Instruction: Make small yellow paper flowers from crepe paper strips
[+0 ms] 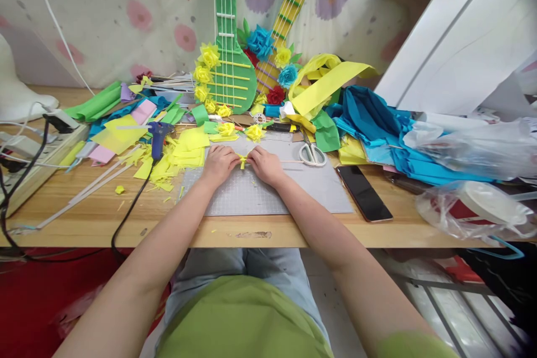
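Over the grey cutting mat (251, 201), my left hand (220, 164) and my right hand (265, 164) meet almost fingertip to fingertip. Both pinch a small yellow paper piece (243, 162) between them. A thin white stick extends rightward from beside my right hand. Just behind my hands lie yellow paper flowers (254, 132). Cut yellow paper pieces (188, 148) are heaped to the left of my left hand. White-handled scissors (312, 154) rest at the mat's back right.
A blue glue gun (158, 139) stands left, its cord crossing the front edge. A black phone (364, 193) lies right of the mat. Behind stand a green paper instrument (230, 78) and a yellow one (289, 5). Blue paper (369, 123) and a plastic-wrapped cup (482, 201) are at right.
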Demonstrator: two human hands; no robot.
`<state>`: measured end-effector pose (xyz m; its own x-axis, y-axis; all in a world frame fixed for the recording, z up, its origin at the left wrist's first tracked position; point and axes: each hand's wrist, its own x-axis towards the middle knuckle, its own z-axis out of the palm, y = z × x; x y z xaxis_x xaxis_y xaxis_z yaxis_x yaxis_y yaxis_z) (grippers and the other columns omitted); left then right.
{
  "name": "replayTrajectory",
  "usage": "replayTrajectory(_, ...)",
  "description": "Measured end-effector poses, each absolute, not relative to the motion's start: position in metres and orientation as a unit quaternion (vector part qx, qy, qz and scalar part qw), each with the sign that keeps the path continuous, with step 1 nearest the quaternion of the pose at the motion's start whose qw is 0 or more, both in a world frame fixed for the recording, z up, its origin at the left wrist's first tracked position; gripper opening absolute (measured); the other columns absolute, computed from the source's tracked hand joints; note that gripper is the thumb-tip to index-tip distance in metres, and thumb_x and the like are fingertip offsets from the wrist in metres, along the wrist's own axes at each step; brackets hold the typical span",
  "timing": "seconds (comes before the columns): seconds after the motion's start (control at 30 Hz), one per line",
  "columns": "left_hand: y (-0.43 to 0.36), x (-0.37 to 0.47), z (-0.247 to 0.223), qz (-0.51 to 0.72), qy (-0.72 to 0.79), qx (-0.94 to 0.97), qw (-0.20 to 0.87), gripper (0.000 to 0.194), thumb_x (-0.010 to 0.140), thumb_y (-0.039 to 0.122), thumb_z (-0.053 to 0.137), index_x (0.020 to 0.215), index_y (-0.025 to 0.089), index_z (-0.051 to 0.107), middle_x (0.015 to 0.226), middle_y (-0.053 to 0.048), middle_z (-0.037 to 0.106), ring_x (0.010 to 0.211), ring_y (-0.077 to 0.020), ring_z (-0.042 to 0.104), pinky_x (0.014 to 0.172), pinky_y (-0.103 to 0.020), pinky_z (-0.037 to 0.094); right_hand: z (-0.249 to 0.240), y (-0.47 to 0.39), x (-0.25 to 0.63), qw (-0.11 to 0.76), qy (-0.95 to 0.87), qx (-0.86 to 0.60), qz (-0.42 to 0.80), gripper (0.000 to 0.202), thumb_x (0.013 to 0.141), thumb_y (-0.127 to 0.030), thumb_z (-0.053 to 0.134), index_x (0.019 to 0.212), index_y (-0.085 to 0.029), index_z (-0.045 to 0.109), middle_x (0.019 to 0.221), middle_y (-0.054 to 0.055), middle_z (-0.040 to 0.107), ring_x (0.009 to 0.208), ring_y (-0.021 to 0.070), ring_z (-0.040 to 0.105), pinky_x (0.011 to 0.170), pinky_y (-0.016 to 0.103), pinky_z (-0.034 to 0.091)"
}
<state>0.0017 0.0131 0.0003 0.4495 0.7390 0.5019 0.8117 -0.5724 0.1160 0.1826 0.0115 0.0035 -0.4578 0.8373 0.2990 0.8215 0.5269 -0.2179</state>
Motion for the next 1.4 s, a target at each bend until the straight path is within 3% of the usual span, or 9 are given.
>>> replayTrajectory(0.37, 0.011, 0.005, 0.001, -0.279, -0.467, -0.837, 0.056, 0.01, 0.079, 0.026, 0.053, 0.08, 0.02, 0.061, 0.084, -0.005, 0.062, 0.085, -0.0205, 0.053, 0.081, -0.038, 0.033, 0.003, 0.012, 0.18, 0.147, -0.849, -0.507, 0.013, 0.033, 0.093, -0.034, 0.028, 0.1, -0.017, 0.056, 0.103, 0.007, 0.056, 0.089, 0.0152, 0.054, 0.065, 0.024, 0.036)
replayTrajectory(0.6, 0.001, 0.018, 0.007, -0.332, -0.52, -0.784, 0.07, 0.018, 0.07, 0.029, 0.057, 0.085, 0.018, 0.055, 0.085, -0.006, 0.061, 0.086, -0.0223, 0.054, 0.081, -0.037, 0.032, 0.002, 0.014, 0.176, 0.181, -0.818, -0.545, 0.013, 0.028, 0.093, -0.032, 0.032, 0.097, -0.017, 0.055, 0.1, 0.007, 0.056, 0.084, 0.0153, 0.054, 0.062, 0.024, 0.036)
replayTrajectory(0.7, 0.0, 0.026, 0.005, -0.317, -0.542, -0.775, 0.073, 0.021, 0.072, 0.038, 0.057, 0.08, 0.019, 0.056, 0.08, -0.005, 0.062, 0.083, -0.0226, 0.055, 0.08, -0.037, 0.032, 0.002, 0.015, 0.173, 0.207, -0.806, -0.554, 0.022, 0.027, 0.093, -0.029, 0.032, 0.097, -0.016, 0.055, 0.099, 0.007, 0.056, 0.083, 0.0151, 0.054, 0.064, 0.024, 0.037)
replayTrajectory(0.9, 0.005, 0.032, 0.0, -0.302, -0.576, -0.757, 0.071, 0.021, 0.081, 0.035, 0.05, 0.084, 0.019, 0.062, 0.082, -0.007, 0.067, 0.081, -0.0223, 0.058, 0.077, -0.036, 0.033, 0.002, 0.015, 0.169, 0.245, -0.79, -0.56, 0.048, 0.026, 0.092, -0.028, 0.033, 0.096, -0.015, 0.055, 0.099, 0.008, 0.056, 0.082, 0.0154, 0.054, 0.069, 0.025, 0.039)
replayTrajectory(1.17, 0.004, 0.036, -0.002, -0.311, -0.634, -0.708, -0.009, 0.024, 0.084, 0.033, 0.046, 0.09, 0.022, 0.065, 0.086, -0.006, 0.069, 0.08, -0.0209, 0.061, 0.067, -0.031, 0.037, 0.002, 0.016, 0.165, 0.298, -0.76, -0.571, 0.085, 0.024, 0.09, -0.027, 0.036, 0.092, -0.016, 0.057, 0.097, 0.008, 0.055, 0.083, 0.0166, 0.053, 0.071, 0.026, 0.04)
replayTrajectory(1.4, 0.001, 0.04, 0.003, -0.337, -0.669, -0.656, -0.094, 0.021, 0.079, 0.027, 0.049, 0.092, 0.023, 0.064, 0.086, -0.002, 0.069, 0.077, -0.018, 0.062, 0.067, -0.028, 0.04, 0.002, 0.016, 0.162, 0.29, -0.759, -0.575, 0.097, 0.024, 0.09, -0.025, 0.035, 0.093, -0.015, 0.056, 0.097, 0.009, 0.056, 0.083, 0.017, 0.052, 0.072, 0.027, 0.04)
